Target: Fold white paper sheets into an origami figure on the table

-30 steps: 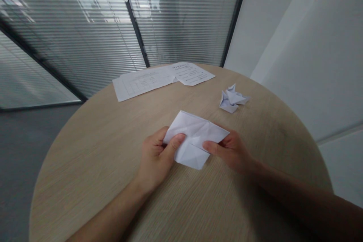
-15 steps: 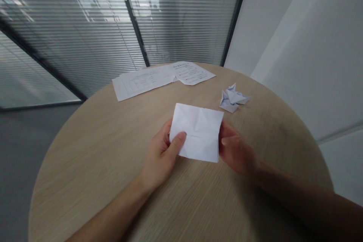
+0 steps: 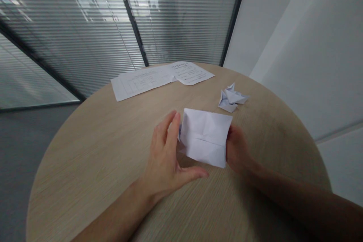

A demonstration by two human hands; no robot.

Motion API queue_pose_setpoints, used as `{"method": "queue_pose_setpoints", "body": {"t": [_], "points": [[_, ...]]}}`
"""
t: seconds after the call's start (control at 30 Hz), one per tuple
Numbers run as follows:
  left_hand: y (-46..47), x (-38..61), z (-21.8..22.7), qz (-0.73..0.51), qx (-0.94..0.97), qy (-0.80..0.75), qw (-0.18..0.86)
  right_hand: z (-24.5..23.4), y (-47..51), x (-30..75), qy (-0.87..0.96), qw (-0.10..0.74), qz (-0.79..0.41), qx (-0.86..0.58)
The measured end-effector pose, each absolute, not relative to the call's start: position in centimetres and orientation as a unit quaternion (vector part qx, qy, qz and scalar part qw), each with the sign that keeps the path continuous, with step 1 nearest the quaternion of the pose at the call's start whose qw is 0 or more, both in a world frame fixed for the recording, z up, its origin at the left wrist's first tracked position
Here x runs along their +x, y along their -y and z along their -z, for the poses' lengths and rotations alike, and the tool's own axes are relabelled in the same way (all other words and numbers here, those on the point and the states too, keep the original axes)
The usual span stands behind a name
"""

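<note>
While the right hand (image 3: 236,149) pinches the right edge of a white folded paper square (image 3: 205,138) above the round light-wood table (image 3: 70,181), the left hand (image 3: 163,151) is wide open, its fingers up just beside the sheet's left edge and its thumb splayed out below; whether it touches the paper, I can't quite tell. Right now the fold seems to hang from that one grip: a slack pinch could let it drop or spring apart, and a hard squeeze could put a stray crease in it. Drift toward the far side could bump the crumpled white folded-paper shape (image 3: 232,97), and a careless sweep could shove the printed paper sheets (image 3: 141,81) off the table's far edge.
</note>
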State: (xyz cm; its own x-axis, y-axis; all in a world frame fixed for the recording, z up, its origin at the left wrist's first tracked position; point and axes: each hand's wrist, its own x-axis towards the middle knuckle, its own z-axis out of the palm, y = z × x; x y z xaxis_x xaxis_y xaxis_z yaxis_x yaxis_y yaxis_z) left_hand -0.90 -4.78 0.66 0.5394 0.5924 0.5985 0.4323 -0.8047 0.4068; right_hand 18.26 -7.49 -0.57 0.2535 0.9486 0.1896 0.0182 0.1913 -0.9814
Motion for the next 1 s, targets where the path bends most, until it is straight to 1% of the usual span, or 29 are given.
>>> {"method": "queue_pose_setpoints", "body": {"t": [0.1, 0.2, 0.27, 0.33, 0.47, 0.53, 0.57, 0.63, 0.7, 0.77, 0.87, 0.93, 1.0], "points": [[5.0, -0.8, -0.8, -0.388, 0.884, -0.259, -0.021, -0.1, 8.0, 17.8, 0.461, 0.617, -0.350, -0.532], [5.0, -0.8, -1.1, -0.394, 0.887, -0.218, -0.105, -0.3, 8.5, 17.3, 0.486, 0.588, -0.275, -0.585], [4.8, -1.0, -1.4, -0.416, 0.882, -0.185, -0.120, 0.0, 8.5, 17.3, 0.504, 0.580, -0.224, -0.600], [4.7, -1.4, -1.7, -0.456, 0.865, -0.176, -0.111, 0.4, 8.4, 17.5, 0.525, 0.583, -0.196, -0.588], [4.6, -2.2, -1.8, -0.527, 0.812, -0.236, -0.087, 0.9, 8.1, 18.4, 0.570, 0.583, -0.172, -0.553], [4.4, -2.3, -1.5, -0.550, 0.792, -0.264, -0.014, 0.7, 7.9, 18.9, 0.600, 0.582, -0.143, -0.530], [4.2, -2.3, -1.3, -0.559, 0.781, -0.274, 0.050, 0.6, 7.8, 19.1, 0.612, 0.584, -0.130, -0.517], [3.7, -2.1, -1.0, -0.566, 0.743, -0.288, 0.212, 0.4, 7.5, 19.5, 0.620, 0.596, -0.121, -0.496], [3.1, -1.7, -1.0, -0.569, 0.678, -0.294, 0.360, 0.4, 7.2, 20.0, 0.617, 0.604, -0.142, -0.484], [2.6, -1.3, -1.2, -0.565, 0.608, -0.291, 0.476, 0.5, 6.8, 20.4, 0.610, 0.609, -0.179, -0.474], [1.9, -0.9, -1.6, -0.546, 0.520, -0.278, 0.594, 0.8, 6.3, 21.1, 0.594, 0.612, -0.237, -0.465], [1.6, -0.8, -1.7, -0.537, 0.485, -0.267, 0.637, 0.9, 6.0, 21.5, 0.583, 0.607, -0.266, -0.470], [1.4, -0.9, -1.7, -0.530, 0.469, -0.262, 0.656, 0.9, 5.7, 21.7, 0.578, 0.599, -0.283, -0.477]]}}
